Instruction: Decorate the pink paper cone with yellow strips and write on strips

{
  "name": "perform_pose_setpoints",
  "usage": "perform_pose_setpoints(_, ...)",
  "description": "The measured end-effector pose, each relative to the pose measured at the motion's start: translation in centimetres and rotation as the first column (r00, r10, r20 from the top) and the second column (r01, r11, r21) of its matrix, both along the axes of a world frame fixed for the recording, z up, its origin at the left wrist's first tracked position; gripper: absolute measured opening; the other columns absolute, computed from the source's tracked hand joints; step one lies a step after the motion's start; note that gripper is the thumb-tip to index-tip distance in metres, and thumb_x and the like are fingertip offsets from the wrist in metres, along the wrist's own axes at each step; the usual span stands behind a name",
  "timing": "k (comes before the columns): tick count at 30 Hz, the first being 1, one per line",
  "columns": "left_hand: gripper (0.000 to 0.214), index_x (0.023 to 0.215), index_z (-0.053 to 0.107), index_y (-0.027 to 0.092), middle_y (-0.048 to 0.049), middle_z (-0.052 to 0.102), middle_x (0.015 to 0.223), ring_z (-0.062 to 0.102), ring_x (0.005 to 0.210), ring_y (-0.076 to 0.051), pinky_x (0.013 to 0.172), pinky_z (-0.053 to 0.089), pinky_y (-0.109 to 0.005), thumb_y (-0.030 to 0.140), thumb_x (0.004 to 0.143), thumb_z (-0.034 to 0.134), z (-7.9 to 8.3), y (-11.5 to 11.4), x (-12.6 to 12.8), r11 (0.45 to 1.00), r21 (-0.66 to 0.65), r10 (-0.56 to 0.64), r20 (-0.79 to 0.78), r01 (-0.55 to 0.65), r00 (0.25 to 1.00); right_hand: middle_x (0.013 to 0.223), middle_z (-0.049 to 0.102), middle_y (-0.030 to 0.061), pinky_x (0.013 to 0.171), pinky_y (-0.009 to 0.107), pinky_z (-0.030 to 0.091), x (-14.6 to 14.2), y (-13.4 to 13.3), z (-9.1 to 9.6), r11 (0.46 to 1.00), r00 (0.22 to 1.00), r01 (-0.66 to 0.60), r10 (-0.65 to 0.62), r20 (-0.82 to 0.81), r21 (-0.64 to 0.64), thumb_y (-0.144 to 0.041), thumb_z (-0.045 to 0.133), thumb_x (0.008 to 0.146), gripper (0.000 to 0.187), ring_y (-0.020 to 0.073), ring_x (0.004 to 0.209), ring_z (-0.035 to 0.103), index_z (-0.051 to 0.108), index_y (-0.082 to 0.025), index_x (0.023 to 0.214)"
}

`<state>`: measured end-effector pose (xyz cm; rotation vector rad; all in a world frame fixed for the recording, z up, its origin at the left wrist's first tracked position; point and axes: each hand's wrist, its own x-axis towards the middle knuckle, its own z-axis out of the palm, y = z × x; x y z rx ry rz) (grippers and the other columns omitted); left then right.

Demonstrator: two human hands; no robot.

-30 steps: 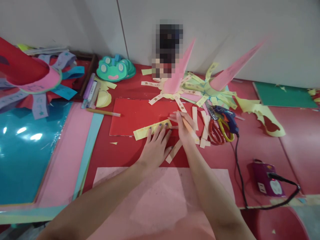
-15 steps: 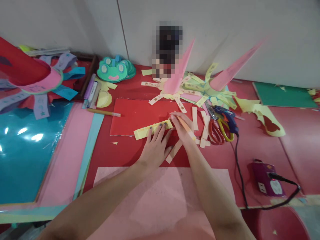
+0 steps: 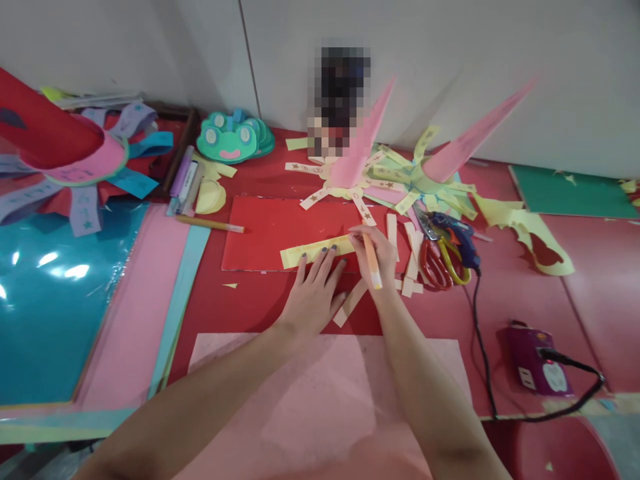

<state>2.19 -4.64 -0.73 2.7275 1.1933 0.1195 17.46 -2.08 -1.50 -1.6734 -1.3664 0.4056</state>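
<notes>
My left hand (image 3: 311, 297) lies flat with its fingers stretched out, pressing a pale yellow paper strip (image 3: 293, 257) onto a red board (image 3: 255, 230). Small orange marks run along the strip. In my right hand (image 3: 385, 257) is an orange marker (image 3: 371, 259), pinched near the strip's right end; the fingers hide its tip. Loose cream paper strips (image 3: 411, 257) lie just right of that hand, and another cream strip (image 3: 353, 303) sits below it.
Pink paper cones with lettered strips (image 3: 350, 167) stand behind the board. Scissors (image 3: 435, 267) and a blue glue gun (image 3: 457, 233) lie right, its cord running to a purple power box (image 3: 535, 360). Green frog cutouts (image 3: 230, 139) and a yellow-brown marker (image 3: 213, 224) are left.
The yellow strip has shifted slightly right and up and lies flatter in angle. My right hand has turned, so the marker stands steeper. My left hand stays on the strip.
</notes>
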Motion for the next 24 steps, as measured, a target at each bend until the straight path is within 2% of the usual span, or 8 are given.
perform_pose_setpoints(7,0.051,0.137,0.032,0.013,-0.0126,0.024,0.147,0.020,0.136,-0.026,0.110,0.020,-0.048,0.037,0.092,0.029,-0.2,-0.1,-0.1,1.000,-0.015,0.020,0.028,-0.019,0.999,0.087,0.067,0.0032,0.077,0.032,0.049,1.4,-0.1,0.2,0.996,0.996,0.086,-0.086,0.022,-0.010,-0.027,0.052,0.079,0.013,0.0170,0.081,0.063,0.062,-0.021,0.086)
perform_pose_setpoints(12,0.053,0.138,0.029,0.009,-0.0135,0.025,0.146,0.022,0.135,-0.026,0.110,0.023,-0.042,0.036,0.092,0.028,-0.3,0.1,-0.1,0.997,-0.020,0.072,0.042,-0.071,0.996,0.087,0.067,0.0031,0.072,0.030,0.049,2.2,-0.1,0.5,0.992,0.993,0.114,-0.114,0.001,-0.045,-0.022,0.055,0.076,0.013,0.0156,0.076,0.062,0.063,-0.020,0.085)
perform_pose_setpoints(17,0.054,0.136,0.031,0.005,-0.0150,0.031,0.144,0.028,0.133,-0.026,0.110,0.024,-0.042,0.037,0.093,0.025,0.1,0.2,-0.1,0.994,-0.030,0.106,0.026,-0.105,0.994,0.083,0.067,0.0033,0.072,0.030,0.048,2.8,-0.1,0.7,0.986,0.988,0.151,-0.149,0.032,-0.064,-0.020,0.056,0.074,0.013,0.0164,0.077,0.062,0.064,-0.019,0.084)
perform_pose_setpoints(22,0.054,0.135,0.033,0.004,-0.0138,0.034,0.142,0.030,0.132,-0.025,0.110,0.025,-0.041,0.036,0.093,0.023,0.1,0.2,-0.1,0.994,-0.020,0.106,0.020,-0.106,0.994,0.085,0.065,0.0048,0.073,0.032,0.047,3.0,-0.4,0.5,0.990,0.959,0.136,-0.121,0.257,-0.041,-0.019,0.050,0.078,0.018,0.0175,0.079,0.060,0.064,-0.019,0.089)
perform_pose_setpoints(24,0.054,0.135,0.034,0.003,-0.0141,0.034,0.142,0.031,0.131,-0.026,0.109,0.026,-0.040,0.036,0.093,0.024,-0.1,0.2,-0.1,0.996,-0.006,0.094,0.020,-0.094,0.995,0.086,0.064,0.0062,0.077,0.036,0.046,2.8,-0.4,0.5,0.984,0.917,0.179,-0.175,0.358,0.024,-0.022,0.047,0.081,0.021,0.0195,0.083,0.058,0.063,-0.019,0.095)
